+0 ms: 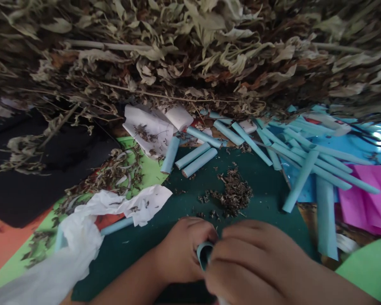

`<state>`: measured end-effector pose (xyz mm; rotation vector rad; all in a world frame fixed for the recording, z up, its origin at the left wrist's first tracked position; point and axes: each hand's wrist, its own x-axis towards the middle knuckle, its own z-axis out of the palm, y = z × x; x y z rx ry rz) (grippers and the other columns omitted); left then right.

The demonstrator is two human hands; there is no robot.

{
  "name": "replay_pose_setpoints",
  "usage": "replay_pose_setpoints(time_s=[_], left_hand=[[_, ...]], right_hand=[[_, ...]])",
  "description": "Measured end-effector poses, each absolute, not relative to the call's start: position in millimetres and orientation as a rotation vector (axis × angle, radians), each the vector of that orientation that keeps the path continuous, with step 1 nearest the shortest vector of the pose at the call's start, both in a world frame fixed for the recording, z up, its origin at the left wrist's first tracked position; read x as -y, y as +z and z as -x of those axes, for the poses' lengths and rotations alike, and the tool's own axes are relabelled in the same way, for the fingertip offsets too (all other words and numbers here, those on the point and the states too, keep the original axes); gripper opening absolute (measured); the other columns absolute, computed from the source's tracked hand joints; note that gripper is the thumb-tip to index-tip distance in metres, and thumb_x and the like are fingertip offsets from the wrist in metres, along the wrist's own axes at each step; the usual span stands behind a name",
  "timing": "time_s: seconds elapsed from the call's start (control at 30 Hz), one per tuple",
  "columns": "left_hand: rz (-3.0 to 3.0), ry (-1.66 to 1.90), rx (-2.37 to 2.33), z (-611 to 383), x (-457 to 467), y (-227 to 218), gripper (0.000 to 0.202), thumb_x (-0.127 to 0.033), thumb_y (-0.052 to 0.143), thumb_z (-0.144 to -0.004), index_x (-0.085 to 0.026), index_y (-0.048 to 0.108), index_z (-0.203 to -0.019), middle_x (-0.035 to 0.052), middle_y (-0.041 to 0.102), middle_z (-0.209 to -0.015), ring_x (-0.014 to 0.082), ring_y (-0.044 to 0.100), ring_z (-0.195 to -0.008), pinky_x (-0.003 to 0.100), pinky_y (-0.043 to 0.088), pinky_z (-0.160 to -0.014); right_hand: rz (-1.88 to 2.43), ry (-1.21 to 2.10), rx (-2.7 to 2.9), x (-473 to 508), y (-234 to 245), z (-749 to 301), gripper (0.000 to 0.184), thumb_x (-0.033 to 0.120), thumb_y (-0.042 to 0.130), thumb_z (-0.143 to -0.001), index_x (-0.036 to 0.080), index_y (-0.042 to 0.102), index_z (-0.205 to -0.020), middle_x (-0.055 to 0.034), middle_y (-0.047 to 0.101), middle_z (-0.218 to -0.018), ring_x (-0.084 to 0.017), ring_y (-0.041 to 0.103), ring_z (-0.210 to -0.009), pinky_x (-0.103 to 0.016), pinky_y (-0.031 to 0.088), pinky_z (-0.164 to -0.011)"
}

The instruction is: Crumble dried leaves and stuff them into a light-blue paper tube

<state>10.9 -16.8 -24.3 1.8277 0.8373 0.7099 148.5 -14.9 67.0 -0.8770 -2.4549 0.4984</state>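
Note:
My left hand [180, 250] is wrapped round a light-blue paper tube [200, 253], its open end facing up toward me. Closed at the tube's mouth are the fingers of my right hand [257, 258]; whatever they pinch is hidden. Just beyond my hands, a small heap of dark crumbled dried leaves [235, 192] lies on a dark green sheet [146, 254]. Several more blue paper tubes [199, 162] rest behind it, some apparently filled at the ends.
A large mass of dried leafy stems [190, 63] spans the back. Loose blue tubes [307, 161] pile up at right, near magenta paper [366, 199]. Crumpled white tissue [82, 237] lies at left, beside a black flat object [51, 169]. White paper [149, 131] holds leaf bits.

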Motion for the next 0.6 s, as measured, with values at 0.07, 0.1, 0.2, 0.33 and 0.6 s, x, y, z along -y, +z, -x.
replay_pose_setpoints(time_s=[0.07, 0.1, 0.2, 0.33, 0.6], left_hand=[[-1.833, 0.691, -0.848, -11, 17, -22, 0.017, -0.037, 0.048, -0.059, -0.021, 0.045, -0.059, 0.0010, 0.054, -0.052, 0.0140, 0.051, -0.053, 0.023, 0.037, -0.050], [-1.830, 0.682, -0.842, -10, 17, -21, 0.016, -0.036, 0.047, -0.060, -0.021, 0.044, -0.058, 0.0008, 0.054, -0.052, 0.0137, 0.051, -0.053, 0.023, 0.038, -0.051], [-1.836, 0.690, -0.825, -10, 17, -18, 0.017, -0.036, 0.046, -0.062, -0.020, 0.042, -0.057, -0.0005, 0.052, -0.052, 0.0126, 0.050, -0.051, 0.023, 0.037, -0.051], [-1.802, 0.698, -0.817, -10, 17, -15, 0.018, -0.035, 0.048, -0.063, -0.019, 0.041, -0.057, -0.0016, 0.049, -0.051, 0.0114, 0.048, -0.050, 0.022, 0.036, -0.051], [-1.825, 0.617, -0.873, -10, 17, -16, 0.018, -0.021, 0.062, -0.051, -0.017, 0.047, -0.060, -0.0032, 0.054, -0.058, 0.0105, 0.052, -0.057, 0.019, 0.038, -0.055]], right_hand=[[0.794, 0.462, 2.403, 17, 63, -152, 0.026, 0.022, 0.030, -0.082, 0.024, 0.050, -0.065, 0.0013, 0.058, -0.057, -0.013, 0.055, -0.058, -0.026, 0.044, -0.052], [0.759, 0.438, 2.378, 17, 61, -154, 0.025, 0.020, 0.029, -0.081, 0.024, 0.050, -0.067, 0.0012, 0.057, -0.057, -0.014, 0.055, -0.058, -0.026, 0.044, -0.050], [0.764, 0.425, 2.436, 20, 58, -156, 0.021, 0.018, 0.031, -0.079, 0.023, 0.050, -0.069, 0.0008, 0.057, -0.056, -0.014, 0.054, -0.054, -0.027, 0.042, -0.046], [0.897, 0.450, 2.493, 25, 65, -155, 0.019, 0.019, 0.034, -0.080, 0.020, 0.051, -0.071, -0.0019, 0.060, -0.063, -0.016, 0.056, -0.060, -0.028, 0.045, -0.056], [0.869, 0.341, 2.449, 26, 70, -154, 0.028, 0.019, 0.028, -0.084, 0.021, 0.054, -0.073, 0.0001, 0.062, -0.066, -0.011, 0.057, -0.062, -0.021, 0.044, -0.057]])
